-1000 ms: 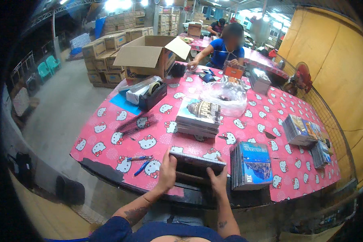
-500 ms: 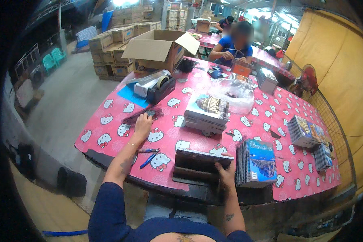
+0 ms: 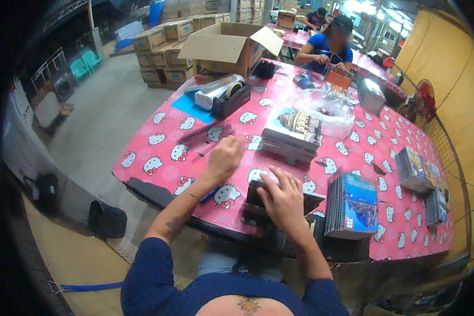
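Observation:
My left hand (image 3: pixel 226 157) is closed above the pink table, beside a pile of dark binding coils (image 3: pixel 208 134); what its fingers pinch, if anything, cannot be made out. My right hand (image 3: pixel 284 197) lies with fingers stretched over the top edge of a dark, upright holder (image 3: pixel 255 203) at the table's near edge. That hand hides much of the holder and whatever stands in it. Partly under my left forearm are blue-handled pliers (image 3: pixel 209 196). Right of the holder stands a stack of spiral-bound notebooks (image 3: pixel 355 203) with blue covers.
Beyond my hands are a stack of loose-leaf booklets (image 3: pixel 295 129), a tape dispenser (image 3: pixel 231 100), clear plastic (image 3: pixel 329 108) and an open carton (image 3: pixel 221 50). More notebooks (image 3: pixel 416 168) stand at right. Across the table a person (image 3: pixel 324 52) in blue handles an orange-covered item (image 3: pixel 338 79).
My left hand has lifted off the coil pile and come right, toward the holder. My right hand has shifted from the holder's right end onto its top. The view has swung slightly left.

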`<state>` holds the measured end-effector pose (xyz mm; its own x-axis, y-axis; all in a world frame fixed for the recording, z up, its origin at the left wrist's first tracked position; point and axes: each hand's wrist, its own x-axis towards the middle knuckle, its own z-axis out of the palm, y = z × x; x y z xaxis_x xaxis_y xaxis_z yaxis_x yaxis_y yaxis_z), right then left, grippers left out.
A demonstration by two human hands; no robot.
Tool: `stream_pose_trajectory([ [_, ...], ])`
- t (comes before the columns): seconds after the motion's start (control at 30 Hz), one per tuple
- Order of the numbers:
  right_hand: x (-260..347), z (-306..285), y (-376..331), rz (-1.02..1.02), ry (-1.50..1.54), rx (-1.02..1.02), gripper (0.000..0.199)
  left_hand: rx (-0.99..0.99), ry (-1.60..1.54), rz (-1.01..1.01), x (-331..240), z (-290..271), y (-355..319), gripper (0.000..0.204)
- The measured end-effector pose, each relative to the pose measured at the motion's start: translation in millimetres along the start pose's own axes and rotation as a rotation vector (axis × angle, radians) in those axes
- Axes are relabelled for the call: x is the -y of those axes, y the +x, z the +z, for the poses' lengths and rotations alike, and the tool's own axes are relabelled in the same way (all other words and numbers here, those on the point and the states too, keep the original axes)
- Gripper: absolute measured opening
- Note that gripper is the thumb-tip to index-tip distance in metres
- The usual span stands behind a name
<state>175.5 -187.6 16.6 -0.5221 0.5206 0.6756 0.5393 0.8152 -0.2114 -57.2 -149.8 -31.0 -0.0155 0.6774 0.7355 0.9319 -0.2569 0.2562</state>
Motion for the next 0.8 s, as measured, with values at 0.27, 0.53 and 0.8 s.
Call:
stream_pose_trajectory([
  [0.27,-15.0,25.5,4.7,0.08,0.066,0.074,0.013,0.095,-0.461,-0.222,-70.6,-58.9,-56.1,0.029],
  [0.53,-14.5,25.0,4.9,0.088,0.067,0.102,0.013,0.006,-0.363,-0.213,-71.5,-48.3,-64.5,0.023],
  [0.8,-12.0,22.9,6.2,0.068,0.066,0.073,0.012,0.008,-0.353,-0.2,-71.1,-48.5,-57.8,0.018],
])
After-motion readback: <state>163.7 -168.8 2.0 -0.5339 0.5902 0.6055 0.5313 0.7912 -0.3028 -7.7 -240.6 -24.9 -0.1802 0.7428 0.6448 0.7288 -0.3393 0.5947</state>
